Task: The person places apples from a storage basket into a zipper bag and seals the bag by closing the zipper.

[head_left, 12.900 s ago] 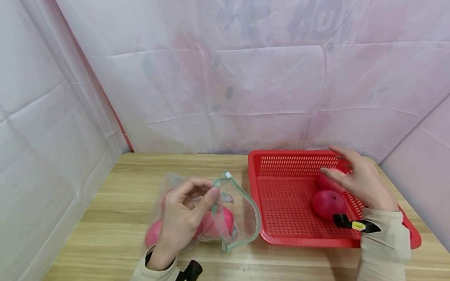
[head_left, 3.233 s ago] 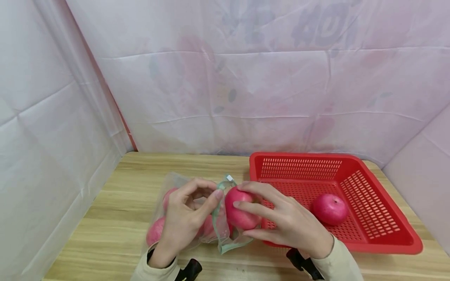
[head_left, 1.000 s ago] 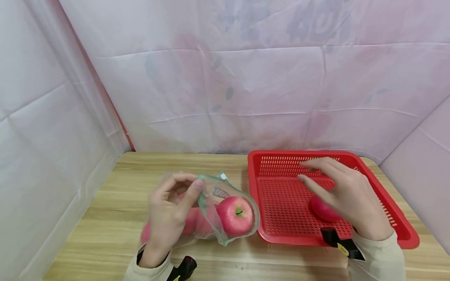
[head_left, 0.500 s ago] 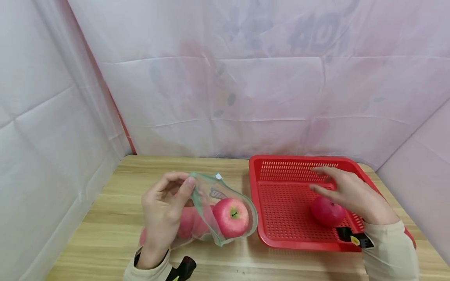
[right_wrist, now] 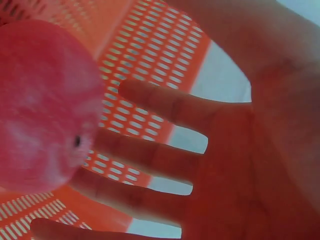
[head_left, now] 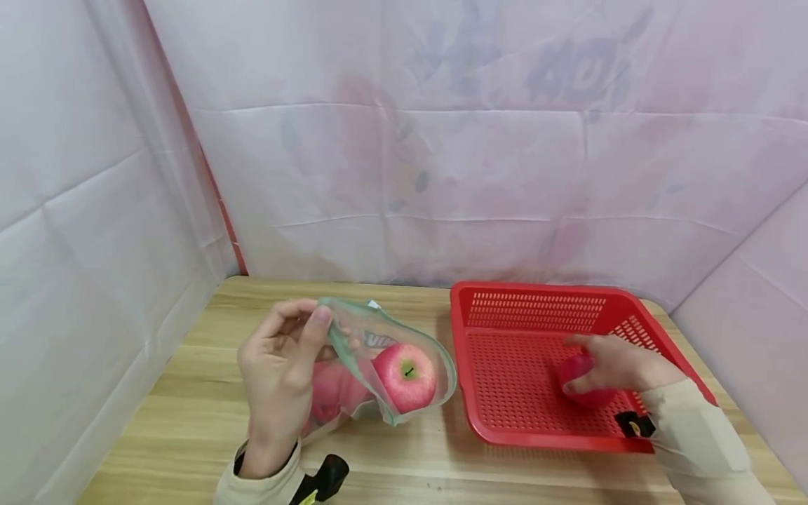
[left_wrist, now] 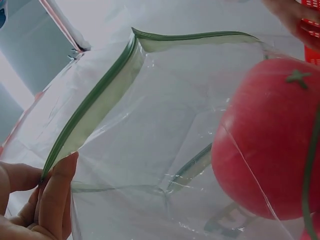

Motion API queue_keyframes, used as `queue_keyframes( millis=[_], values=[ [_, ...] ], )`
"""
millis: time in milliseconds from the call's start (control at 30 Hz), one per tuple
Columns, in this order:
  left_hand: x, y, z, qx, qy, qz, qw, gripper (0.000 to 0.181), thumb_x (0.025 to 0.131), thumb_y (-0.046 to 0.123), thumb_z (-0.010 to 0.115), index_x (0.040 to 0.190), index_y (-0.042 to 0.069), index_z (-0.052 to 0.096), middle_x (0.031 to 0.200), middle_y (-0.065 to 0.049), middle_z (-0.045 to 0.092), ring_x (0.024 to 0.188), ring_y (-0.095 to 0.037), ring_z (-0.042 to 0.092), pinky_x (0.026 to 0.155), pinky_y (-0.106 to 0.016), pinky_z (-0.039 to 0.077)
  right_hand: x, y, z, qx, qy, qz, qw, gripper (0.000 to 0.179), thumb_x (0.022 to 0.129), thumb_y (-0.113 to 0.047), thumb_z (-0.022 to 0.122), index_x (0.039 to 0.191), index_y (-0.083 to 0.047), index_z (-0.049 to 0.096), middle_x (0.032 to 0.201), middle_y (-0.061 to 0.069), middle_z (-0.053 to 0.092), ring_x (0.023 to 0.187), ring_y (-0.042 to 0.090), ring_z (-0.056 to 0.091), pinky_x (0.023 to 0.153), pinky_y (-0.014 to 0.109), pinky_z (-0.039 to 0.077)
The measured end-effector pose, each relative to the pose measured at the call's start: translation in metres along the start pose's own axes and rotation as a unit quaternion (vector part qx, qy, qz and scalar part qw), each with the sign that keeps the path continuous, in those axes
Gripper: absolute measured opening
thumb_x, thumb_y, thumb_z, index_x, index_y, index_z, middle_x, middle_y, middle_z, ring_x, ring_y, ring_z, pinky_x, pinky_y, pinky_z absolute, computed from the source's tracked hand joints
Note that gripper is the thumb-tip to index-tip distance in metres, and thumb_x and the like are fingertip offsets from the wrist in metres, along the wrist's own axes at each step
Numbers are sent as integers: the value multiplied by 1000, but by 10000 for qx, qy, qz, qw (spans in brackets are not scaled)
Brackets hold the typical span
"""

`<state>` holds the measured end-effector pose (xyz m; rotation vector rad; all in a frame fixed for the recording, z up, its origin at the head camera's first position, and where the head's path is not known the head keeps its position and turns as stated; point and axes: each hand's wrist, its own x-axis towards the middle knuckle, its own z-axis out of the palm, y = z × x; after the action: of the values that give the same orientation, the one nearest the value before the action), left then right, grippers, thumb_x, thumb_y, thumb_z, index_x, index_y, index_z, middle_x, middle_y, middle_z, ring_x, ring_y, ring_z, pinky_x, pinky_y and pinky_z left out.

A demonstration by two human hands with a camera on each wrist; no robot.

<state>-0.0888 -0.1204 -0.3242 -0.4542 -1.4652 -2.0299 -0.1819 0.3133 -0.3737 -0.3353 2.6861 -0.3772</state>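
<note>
My left hand pinches the green zip edge of a clear zip bag between thumb and fingers, lifting that side of its mouth. Just inside the mouth sits a red apple, stem outward. More apples lie deeper in the bag, partly hidden by the left hand. At right, my right hand reaches down into the red basket at a single apple. The right wrist view shows its fingers stretched out beside and behind this apple, not curled round it.
The bag lies on a wood-grain table, left of the basket. A white slider sits on the bag's zip at the back. Pale printed cloth hangs behind and along both sides. Black wrist straps show at both cuffs.
Earlier, the right hand brought an apple from the basket to the bag, leaving one in the basket. Since then it has returned and lowered to that apple. The left hand has drawn the bag edge leftward.
</note>
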Motion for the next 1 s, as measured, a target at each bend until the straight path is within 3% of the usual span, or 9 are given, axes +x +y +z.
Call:
queue_keyframes(
  millis=[300, 700, 1000],
  values=[
    [1, 3, 3, 3, -41, -257, 9997, 10, 97, -10, 60, 100, -2, 66, 79, -7, 71, 67, -16, 73, 59, -31, 63, 8, 5, 11, 12, -194, 156, 9997, 73, 71, -23, 92, 132, 1, 58, 106, 17, 59, 94, 32, 58, 73, 43, 57],
    [0, 0, 6, 544, -467, -852, 9938, 8, 94, -7, 66, 101, -12, 63, 80, -7, 68, 65, -18, 72, 57, -32, 62, 19, 11, 19, -438, -248, 94, 9987, 63, 67, -14, 91, 123, -4, 64, 107, 20, 61, 95, 35, 58, 74, 47, 57],
    [-1, -3, 7, 582, -577, -770, 9937, 7, 94, -9, 66, 99, -12, 63, 82, -5, 69, 68, -15, 72, 57, -33, 63, 14, 13, 15, -122, -173, 32, 9998, 60, 70, -8, 87, 124, -2, 62, 110, 25, 57, 95, 37, 58, 72, 49, 59]
  ],
)
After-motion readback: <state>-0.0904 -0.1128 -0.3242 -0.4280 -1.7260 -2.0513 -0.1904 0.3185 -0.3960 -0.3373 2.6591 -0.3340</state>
